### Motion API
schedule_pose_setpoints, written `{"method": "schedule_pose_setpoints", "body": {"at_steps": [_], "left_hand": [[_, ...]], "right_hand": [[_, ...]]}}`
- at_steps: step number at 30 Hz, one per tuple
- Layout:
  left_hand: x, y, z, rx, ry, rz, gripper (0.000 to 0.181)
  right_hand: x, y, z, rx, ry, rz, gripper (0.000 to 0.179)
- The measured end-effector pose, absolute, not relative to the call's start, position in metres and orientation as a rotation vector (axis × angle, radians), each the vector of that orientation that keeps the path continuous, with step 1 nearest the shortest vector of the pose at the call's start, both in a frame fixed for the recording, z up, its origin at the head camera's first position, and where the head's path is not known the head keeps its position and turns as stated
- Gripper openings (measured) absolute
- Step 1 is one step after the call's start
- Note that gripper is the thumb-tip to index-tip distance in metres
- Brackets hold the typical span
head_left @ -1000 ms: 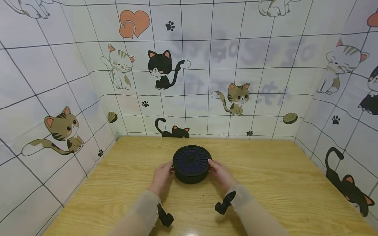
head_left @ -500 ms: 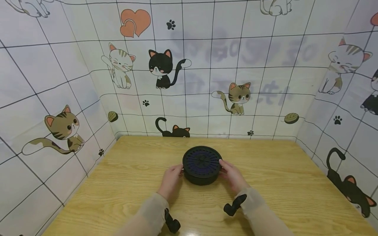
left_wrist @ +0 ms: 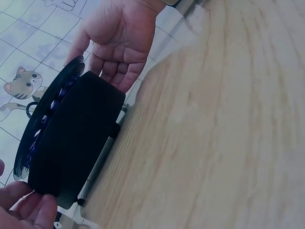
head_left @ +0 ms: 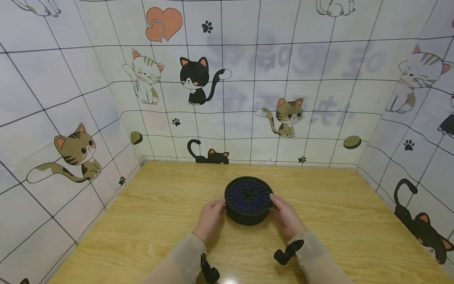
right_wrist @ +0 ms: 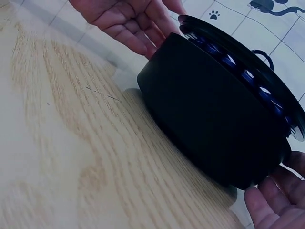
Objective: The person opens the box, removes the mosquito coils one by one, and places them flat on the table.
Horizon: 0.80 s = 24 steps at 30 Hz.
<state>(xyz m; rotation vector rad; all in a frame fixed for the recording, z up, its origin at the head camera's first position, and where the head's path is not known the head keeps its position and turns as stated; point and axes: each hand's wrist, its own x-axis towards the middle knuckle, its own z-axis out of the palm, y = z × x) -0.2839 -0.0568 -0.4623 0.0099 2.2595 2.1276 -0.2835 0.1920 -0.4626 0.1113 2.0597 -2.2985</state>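
A round black container (head_left: 248,215) has a slotted lid (head_left: 249,195) with blue-purple showing through it. A small ring handle (right_wrist: 263,57) stands up on the lid in the right wrist view. My left hand (head_left: 210,219) holds the container's left side, its thumb near the lid's rim. On the opposite side my right hand (head_left: 288,216) grips it, thumb at the lid's edge and fingers lower down the wall. Small dark feet show under the base in the left wrist view. Whether they touch the tabletop I cannot tell.
The light wooden table (head_left: 170,189) spreads around the container. White grid-patterned walls with printed cats (head_left: 289,116) rise behind it and on both sides. A black wrist mount (head_left: 210,270) sits on the left sleeve and another wrist mount (head_left: 289,252) on the right.
Both hands have moved the container to the right and slightly closer to me, keeping their hold on its two sides. The head view has shifted a little.
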Motion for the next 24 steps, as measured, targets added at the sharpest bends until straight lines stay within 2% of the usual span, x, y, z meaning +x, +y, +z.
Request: {"method": "schedule_pose_setpoints", "body": {"at_steps": [4,19,24], "left_hand": [[-0.282,-0.057,-0.463,0.037,2.298,2.086,0.044],[-0.281,-0.059,-0.475,0.092,2.270,2.126,0.048],[-0.283,-0.058,-0.476,0.111,2.264,2.142,0.046]], "right_hand": [[-0.282,0.195,-0.464,0.096,2.058,-2.299,0.059],[-0.275,0.206,-0.479,-0.186,2.367,-2.007,0.085],[-0.275,0.210,-0.481,-0.263,2.434,-1.968,0.087]]}}
